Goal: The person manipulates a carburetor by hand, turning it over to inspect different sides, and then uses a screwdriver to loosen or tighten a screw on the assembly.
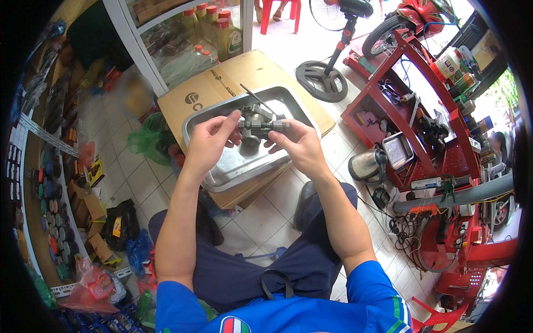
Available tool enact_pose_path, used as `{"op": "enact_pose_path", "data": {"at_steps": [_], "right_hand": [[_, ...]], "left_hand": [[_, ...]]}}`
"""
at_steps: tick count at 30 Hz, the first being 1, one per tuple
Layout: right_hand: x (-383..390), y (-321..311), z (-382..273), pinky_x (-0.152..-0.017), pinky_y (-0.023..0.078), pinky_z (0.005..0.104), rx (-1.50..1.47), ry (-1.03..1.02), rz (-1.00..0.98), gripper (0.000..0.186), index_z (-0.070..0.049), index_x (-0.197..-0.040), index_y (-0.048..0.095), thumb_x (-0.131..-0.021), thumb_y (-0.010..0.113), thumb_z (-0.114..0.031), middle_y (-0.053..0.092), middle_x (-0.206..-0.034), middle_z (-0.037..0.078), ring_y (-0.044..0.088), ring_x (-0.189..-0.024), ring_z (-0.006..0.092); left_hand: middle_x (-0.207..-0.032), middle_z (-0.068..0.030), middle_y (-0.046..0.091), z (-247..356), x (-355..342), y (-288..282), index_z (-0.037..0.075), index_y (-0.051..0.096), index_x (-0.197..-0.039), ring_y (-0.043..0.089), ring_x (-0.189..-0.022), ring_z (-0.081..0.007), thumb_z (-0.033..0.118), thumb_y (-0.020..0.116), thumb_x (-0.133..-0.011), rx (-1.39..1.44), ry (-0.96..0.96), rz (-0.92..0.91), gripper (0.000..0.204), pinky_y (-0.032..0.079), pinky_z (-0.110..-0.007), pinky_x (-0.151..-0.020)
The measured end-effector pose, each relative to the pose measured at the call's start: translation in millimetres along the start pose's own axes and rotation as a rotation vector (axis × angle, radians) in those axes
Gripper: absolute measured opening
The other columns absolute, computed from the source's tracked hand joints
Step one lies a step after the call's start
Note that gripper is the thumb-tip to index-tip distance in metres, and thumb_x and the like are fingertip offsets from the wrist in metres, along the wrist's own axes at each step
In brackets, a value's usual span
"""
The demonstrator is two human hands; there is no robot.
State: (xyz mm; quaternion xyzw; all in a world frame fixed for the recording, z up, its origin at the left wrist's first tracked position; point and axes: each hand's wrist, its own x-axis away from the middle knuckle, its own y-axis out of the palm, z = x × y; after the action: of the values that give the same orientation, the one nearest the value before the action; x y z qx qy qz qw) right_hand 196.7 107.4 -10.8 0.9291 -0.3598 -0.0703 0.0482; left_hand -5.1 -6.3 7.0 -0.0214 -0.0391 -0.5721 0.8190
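A small metal mechanical part (256, 125) with fittings and a thin rod sticking up toward the back is held over a shallow steel tray (233, 175). My left hand (214, 140) has thumb and fingers closed on the part's left end. My right hand (297, 145) grips its right end, thumb at the front and fingers curled round it. Beneath them the tray rests on a brown cardboard box (200, 83). A dark round piece hangs low on the part; whether it touches the tray I cannot tell.
Shelves of goods (53, 211) line the left, bags on the floor. A glass cabinet (194, 33) holds bottles. A red tool cart (404, 111), steel kettle (361, 166), grey pipe and cables crowd the right. Behind are a dark round stand base (322, 83) and another person's feet (260, 14).
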Motion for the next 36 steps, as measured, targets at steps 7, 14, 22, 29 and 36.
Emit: {"op": "enact_pose_path", "data": {"at_steps": [7,14,22,29,36], "right_hand": [[0,-4,-1,-0.071,0.057,0.0274,0.025,-0.004,0.015,0.025,0.004,-0.111,0.063,-0.094,0.070,-0.012,0.069,-0.093,0.008,0.067,-0.083,0.0135],[2,-3,-4,-0.071,0.057,0.0275,0.038,-0.007,0.010,0.024,0.004,-0.111,0.064,-0.094,0.070,-0.012,0.069,-0.094,0.008,0.067,-0.083,0.0138],[0,-3,0,-0.070,0.056,0.0270,0.030,-0.013,0.014,0.024,0.004,-0.111,0.064,-0.093,0.070,-0.010,0.070,-0.095,0.009,0.068,-0.083,0.0140],[-1,-4,6,-0.071,0.057,0.0280,0.065,-0.026,-0.017,0.025,0.004,-0.114,0.063,-0.094,0.069,-0.009,0.069,-0.098,0.009,0.068,-0.086,0.0155],[-2,-4,10,-0.070,0.057,0.0274,0.113,-0.089,0.006,0.025,0.005,-0.111,0.063,-0.091,0.071,-0.006,0.070,-0.098,0.009,0.069,-0.087,0.0145]], "left_hand": [[-0.099,-0.0048,0.068,5,4,13,0.002,0.067,-0.112,0.066,-0.090,-0.0126,0.024,0.067,-0.097,0.064,0.187,0.055,0.026,0.051,-0.026,-0.077],[-0.104,-0.0044,0.069,5,5,15,0.003,0.068,-0.113,0.066,-0.092,-0.0122,0.025,0.066,-0.097,0.074,0.292,0.044,0.027,0.051,-0.027,-0.079],[-0.091,-0.0046,0.072,0,3,6,0.001,0.070,-0.105,0.066,-0.086,-0.0116,0.029,0.064,-0.099,-0.088,0.098,-0.001,0.029,0.050,-0.026,-0.078],[-0.087,-0.0051,0.071,3,3,10,0.000,0.073,-0.099,0.065,-0.083,-0.0115,0.028,0.064,-0.099,-0.124,0.051,-0.025,0.029,0.049,-0.026,-0.076],[-0.090,-0.0057,0.072,-2,4,6,0.000,0.074,-0.100,0.065,-0.085,-0.0118,0.021,0.069,-0.095,-0.065,0.087,-0.038,0.022,0.048,-0.026,-0.076]]}}
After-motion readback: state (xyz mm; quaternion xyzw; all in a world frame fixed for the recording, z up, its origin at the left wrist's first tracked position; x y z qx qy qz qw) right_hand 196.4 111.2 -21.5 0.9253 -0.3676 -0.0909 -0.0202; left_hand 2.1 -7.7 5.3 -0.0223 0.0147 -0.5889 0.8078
